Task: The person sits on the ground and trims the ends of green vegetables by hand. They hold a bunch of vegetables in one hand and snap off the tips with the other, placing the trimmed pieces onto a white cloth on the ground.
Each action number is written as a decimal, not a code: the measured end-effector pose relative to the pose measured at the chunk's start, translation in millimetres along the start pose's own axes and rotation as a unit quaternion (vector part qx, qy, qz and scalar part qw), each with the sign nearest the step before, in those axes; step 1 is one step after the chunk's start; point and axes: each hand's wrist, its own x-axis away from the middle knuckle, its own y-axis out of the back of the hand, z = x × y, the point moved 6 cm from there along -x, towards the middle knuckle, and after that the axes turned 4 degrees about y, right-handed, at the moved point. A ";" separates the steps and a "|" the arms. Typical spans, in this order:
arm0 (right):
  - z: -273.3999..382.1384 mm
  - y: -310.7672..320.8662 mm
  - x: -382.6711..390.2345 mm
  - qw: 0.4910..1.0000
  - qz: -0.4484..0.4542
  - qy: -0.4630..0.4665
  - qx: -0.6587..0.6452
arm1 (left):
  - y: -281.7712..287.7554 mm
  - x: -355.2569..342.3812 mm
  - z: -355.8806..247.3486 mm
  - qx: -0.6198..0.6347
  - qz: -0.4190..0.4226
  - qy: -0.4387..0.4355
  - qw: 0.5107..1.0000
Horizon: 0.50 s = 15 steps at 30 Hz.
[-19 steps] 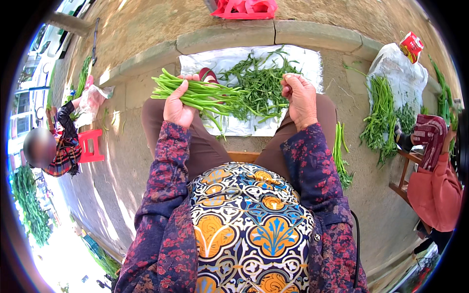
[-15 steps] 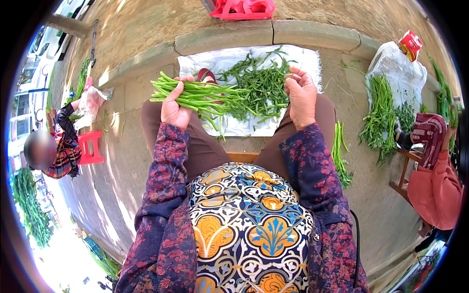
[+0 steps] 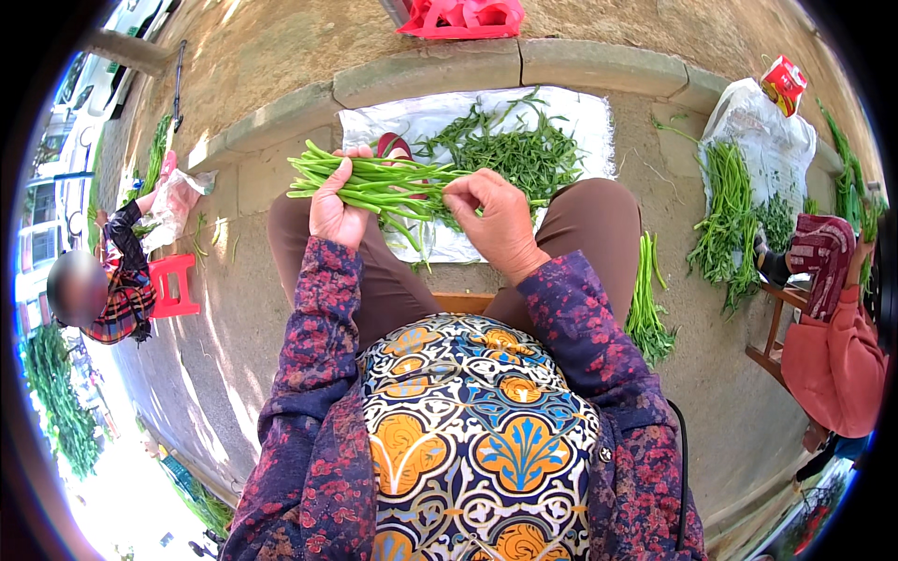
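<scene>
My left hand [image 3: 335, 210] is wrapped round a bunch of long green vegetable stems [image 3: 388, 179], held level above my lap with the cut-looking ends to the left. At the bunch's right end, my right hand [image 3: 498, 222] pinches with thumb and forefinger at the tip of a stem; its other fingers are curled. Below and beyond both hands, a heap of stripped green leaves [image 3: 519, 140] lies on a white woven sheet [image 3: 369, 117]. A red shoe shows partly behind the bunch.
Leafy stems [image 3: 647, 313] lie on the ground beside my right knee. A person [image 3: 837, 365] sits at the right near more greens [image 3: 725, 210] and a white sack. At the left another person sits by a red stool [image 3: 174, 285]. A stone kerb [image 3: 426, 75] runs beyond the sheet.
My right hand has moved left and down from over the leaf heap to the right end of the bunch. My left hand and the bunch have stayed in place.
</scene>
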 end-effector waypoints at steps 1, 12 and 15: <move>3.5 -2.0 0.5 1.000 0.007 0.019 0.002 | -1.2 0.0 0.5 -0.009 0.001 -0.003 1.000; 9.0 -16.7 5.3 0.993 0.064 0.039 0.087 | -5.8 5.7 14.7 -0.016 -0.013 0.012 1.000; -10.5 -18.8 7.4 0.996 0.079 -0.010 0.043 | -8.7 7.0 22.3 -0.014 -0.029 0.027 0.999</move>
